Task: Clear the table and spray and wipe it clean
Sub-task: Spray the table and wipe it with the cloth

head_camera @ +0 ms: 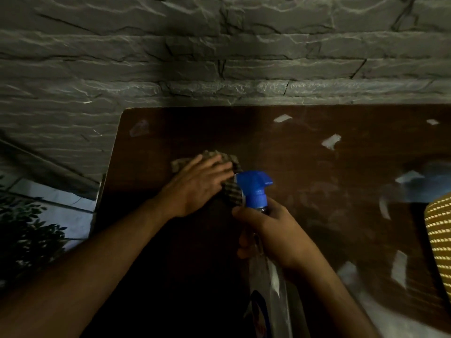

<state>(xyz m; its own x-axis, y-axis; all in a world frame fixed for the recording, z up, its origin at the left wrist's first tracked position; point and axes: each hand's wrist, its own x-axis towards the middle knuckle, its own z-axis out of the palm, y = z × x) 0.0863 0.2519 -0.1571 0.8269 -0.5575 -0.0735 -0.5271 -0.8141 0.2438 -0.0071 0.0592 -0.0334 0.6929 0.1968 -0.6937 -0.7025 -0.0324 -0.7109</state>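
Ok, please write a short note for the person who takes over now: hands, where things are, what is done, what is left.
Left hand: flat, fingers straight, pressing the checked cloth on the brown table.
Right hand: holds the spray bottle by its neck, blue nozzle up, above the table.
Done: this part of the table is cleared; wiping is under way.
Left: pale patches on the right side, and a yellow woven item at the right edge.

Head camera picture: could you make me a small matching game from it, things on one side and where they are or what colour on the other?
Things:
1. cloth
2. spray bottle
3. spray nozzle
4. table

Descriptions:
A. blue
B. dark brown, with pale shiny patches
C. pressed flat under the left hand
D. gripped by the neck in the right hand

Pairs: 1-C, 2-D, 3-A, 4-B
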